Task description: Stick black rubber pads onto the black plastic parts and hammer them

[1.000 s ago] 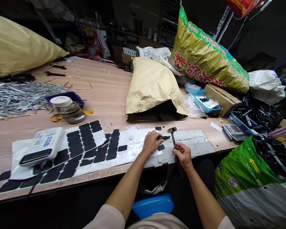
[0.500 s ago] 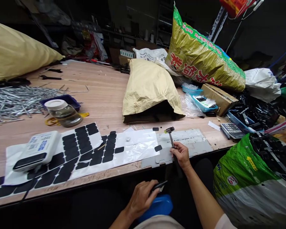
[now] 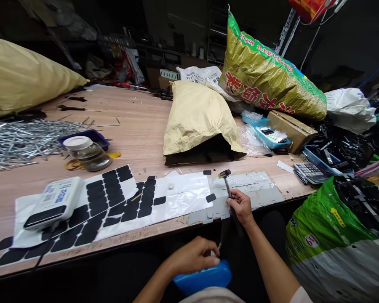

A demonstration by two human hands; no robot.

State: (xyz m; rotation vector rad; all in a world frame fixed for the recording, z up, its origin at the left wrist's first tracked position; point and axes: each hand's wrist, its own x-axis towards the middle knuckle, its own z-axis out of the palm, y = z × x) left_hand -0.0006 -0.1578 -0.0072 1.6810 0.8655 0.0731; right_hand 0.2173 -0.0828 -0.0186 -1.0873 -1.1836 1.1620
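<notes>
With left hand (image 3: 196, 254) half-curled, hovers below the bench's (image 3: 132, 109) front edge, above a blue object (image 3: 205, 280); cannot tell if pinching anything. Farther right, clamps right hand (image 3: 241, 206) around a hammer (image 3: 227, 185), over the grey board (image 3: 265, 189) along that edge. Aims the hammer's long axis away from the edge, head leaning left; lies up and right of left hand, far nearer to right. Bears blue print on a white device (image 3: 57, 194), too small to read; black characters on a white bag (image 3: 198, 73); red Chinese characters on a gold sack (image 3: 271, 82); perhaps 59 on a green sack (image 3: 317, 225).
</notes>
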